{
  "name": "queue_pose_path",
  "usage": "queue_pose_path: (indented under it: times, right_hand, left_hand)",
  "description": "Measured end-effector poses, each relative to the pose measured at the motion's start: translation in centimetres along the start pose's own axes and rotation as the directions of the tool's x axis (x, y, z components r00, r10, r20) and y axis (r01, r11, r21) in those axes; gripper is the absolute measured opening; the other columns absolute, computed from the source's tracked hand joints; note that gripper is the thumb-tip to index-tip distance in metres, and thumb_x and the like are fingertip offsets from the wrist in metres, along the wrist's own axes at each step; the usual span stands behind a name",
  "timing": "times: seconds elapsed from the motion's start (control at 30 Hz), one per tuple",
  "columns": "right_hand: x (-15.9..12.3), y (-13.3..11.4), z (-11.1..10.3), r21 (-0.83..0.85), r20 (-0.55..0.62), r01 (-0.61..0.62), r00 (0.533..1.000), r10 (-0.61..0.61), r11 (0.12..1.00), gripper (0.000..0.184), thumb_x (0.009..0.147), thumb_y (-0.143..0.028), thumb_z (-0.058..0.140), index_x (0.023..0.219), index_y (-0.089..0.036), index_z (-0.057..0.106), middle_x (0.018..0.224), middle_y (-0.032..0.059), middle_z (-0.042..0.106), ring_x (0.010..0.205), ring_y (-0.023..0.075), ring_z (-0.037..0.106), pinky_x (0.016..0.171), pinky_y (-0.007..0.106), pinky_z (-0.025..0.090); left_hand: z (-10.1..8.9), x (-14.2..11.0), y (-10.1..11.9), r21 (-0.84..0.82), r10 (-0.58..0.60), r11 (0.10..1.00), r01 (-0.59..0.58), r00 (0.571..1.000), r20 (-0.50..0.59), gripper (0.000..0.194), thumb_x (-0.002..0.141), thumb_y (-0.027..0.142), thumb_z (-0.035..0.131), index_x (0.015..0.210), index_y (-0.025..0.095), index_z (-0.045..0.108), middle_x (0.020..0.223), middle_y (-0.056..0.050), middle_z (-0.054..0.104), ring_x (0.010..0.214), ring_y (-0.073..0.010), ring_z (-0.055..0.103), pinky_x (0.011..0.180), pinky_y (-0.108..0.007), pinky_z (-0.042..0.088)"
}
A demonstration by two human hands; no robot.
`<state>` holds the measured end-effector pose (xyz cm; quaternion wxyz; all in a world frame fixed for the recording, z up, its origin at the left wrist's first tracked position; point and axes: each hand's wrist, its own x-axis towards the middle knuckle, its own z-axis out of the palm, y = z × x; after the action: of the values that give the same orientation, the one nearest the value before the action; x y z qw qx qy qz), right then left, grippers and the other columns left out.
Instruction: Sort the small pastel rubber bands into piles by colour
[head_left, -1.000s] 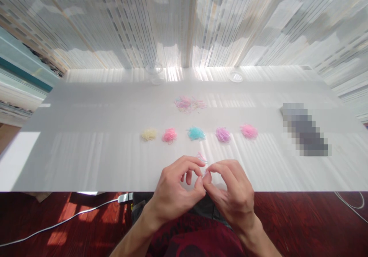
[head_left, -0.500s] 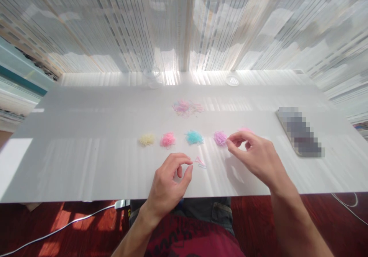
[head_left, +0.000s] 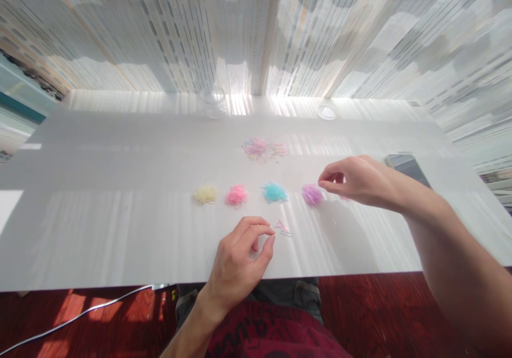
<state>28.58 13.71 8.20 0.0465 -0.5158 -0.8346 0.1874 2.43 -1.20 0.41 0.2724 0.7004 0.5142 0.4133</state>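
My right hand (head_left: 348,179) hovers at the right of the purple pile of small rubber bands (head_left: 312,194). Its thumb and forefinger are pinched together; anything between them is too small to make out. Beneath this hand a pale pink pile (head_left: 344,198) is mostly hidden. My left hand (head_left: 246,248) rests near the front edge, fingers curved, with a slight gap between thumb and forefinger and nothing visible there. Just past its fingertips lie a few loose rubber bands (head_left: 283,228), pink and pale blue. Turquoise (head_left: 274,192), coral pink (head_left: 236,195) and pale yellow (head_left: 205,195) piles continue the row leftward.
A mixed-colour heap of bands (head_left: 262,149) lies behind the row. Farther back stand a clear round container (head_left: 214,102) and a clear lid (head_left: 327,113). A phone (head_left: 408,167) lies at the right, partly behind my forearm. A striped curtain (head_left: 240,38) hangs along the back edge.
My hands were together at the front, fingertips meeting. The right one has since moved away to the purple pile and then slightly up, its forearm now covering part of the phone. The left stays near the front.
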Motion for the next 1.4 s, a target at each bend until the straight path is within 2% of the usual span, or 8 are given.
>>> queue_pose_path:
  times: [0.2,0.27,0.4,0.5,0.6,0.9,1.17,1.4]
  right_hand:
    - [-3.8,-1.6,0.2,0.08,-0.246,0.0,0.969,0.019,0.997,0.02,0.093,-0.034,0.063,0.08,-0.024,0.076,0.069,-0.0001,0.072,0.057,0.0156,0.063,0.054,0.029,0.044]
    - [-5.6,-2.8,1.8,0.167,-0.292,0.006,0.956,0.044,0.986,0.019,0.096,-0.035,0.063,0.088,-0.024,0.076,0.075,-0.0001,0.074,0.061,0.0155,0.064,0.054,0.028,0.046]
    - [-7.9,-5.1,6.9,0.327,-0.213,0.084,0.977,-0.013,0.941,0.01,0.098,-0.026,0.063,0.1,-0.023,0.073,0.085,0.001,0.073,0.074,0.0156,0.068,0.064,0.027,0.054]
    - [-8.2,-6.0,10.1,0.311,-0.287,0.131,0.957,-0.038,0.941,0.007,0.095,-0.023,0.068,0.101,-0.022,0.07,0.09,0.0034,0.07,0.084,0.0193,0.067,0.075,0.033,0.057]
    - [-7.9,-6.6,11.5,0.275,-0.356,0.14,0.934,-0.034,0.951,0.007,0.095,-0.021,0.069,0.101,-0.022,0.069,0.089,0.004,0.067,0.086,0.0217,0.065,0.076,0.036,0.056]
    - [-7.4,-6.9,12.3,0.237,-0.469,0.181,0.882,-0.051,0.954,0.01,0.1,-0.019,0.06,0.097,-0.022,0.07,0.086,0.0042,0.068,0.08,0.0202,0.062,0.073,0.035,0.054]
    - [-7.7,-6.6,12.2,0.297,-0.455,0.209,0.889,-0.054,0.932,0.01,0.101,-0.02,0.06,0.099,-0.019,0.069,0.088,0.0052,0.068,0.08,0.0206,0.061,0.073,0.036,0.053]
    - [-7.7,-6.5,11.9,0.375,-0.494,0.234,0.869,-0.02,0.897,0.009,0.101,-0.021,0.06,0.102,-0.02,0.069,0.086,0.0048,0.068,0.079,0.0198,0.064,0.07,0.033,0.055]
  left_hand:
    - [0.4,-0.1,0.1,0.111,0.031,0.993,-0.03,0.999,-0.01,0.011,0.099,0.014,0.059,0.104,0.02,0.067,0.102,-0.004,0.071,0.063,-0.0112,0.058,0.068,-0.026,0.054]
    - [0.8,0.1,0.2,0.213,0.043,0.976,-0.039,0.999,-0.013,0.015,0.099,0.015,0.059,0.11,0.02,0.067,0.103,-0.005,0.072,0.069,-0.0139,0.064,0.069,-0.027,0.054]
    - [1.3,0.9,0.5,0.435,0.079,0.896,-0.089,0.996,0.042,0.023,0.098,0.018,0.061,0.121,0.019,0.067,0.102,-0.005,0.072,0.08,-0.019,0.069,0.068,-0.028,0.054]
    - [1.2,1.7,0.7,0.497,0.097,0.858,-0.127,0.992,0.085,0.015,0.098,0.019,0.063,0.11,0.022,0.071,0.097,-0.003,0.071,0.072,-0.0164,0.066,0.063,-0.026,0.051]
    - [1.1,2.1,0.7,0.491,0.102,0.86,-0.139,0.99,0.102,0.011,0.1,0.021,0.062,0.101,0.023,0.072,0.095,-0.001,0.071,0.068,-0.0141,0.064,0.061,-0.025,0.049]
    - [0.9,1.7,0.2,0.393,0.182,0.896,-0.209,0.978,0.104,0.012,0.103,0.017,0.054,0.101,0.019,0.066,0.094,-0.004,0.074,0.082,-0.0171,0.071,0.074,-0.028,0.053]
    - [0.7,1.7,0.3,0.278,0.081,0.956,-0.097,0.994,0.068,0.009,0.103,0.021,0.058,0.1,0.02,0.066,0.082,0.0,0.074,0.063,-0.0133,0.063,0.065,-0.026,0.051]
    - [0.6,1.6,0.1,0.186,0.023,0.982,-0.033,0.998,0.058,0.011,0.101,0.02,0.062,0.109,0.021,0.07,0.091,-0.002,0.078,0.067,-0.0129,0.067,0.071,-0.026,0.057]
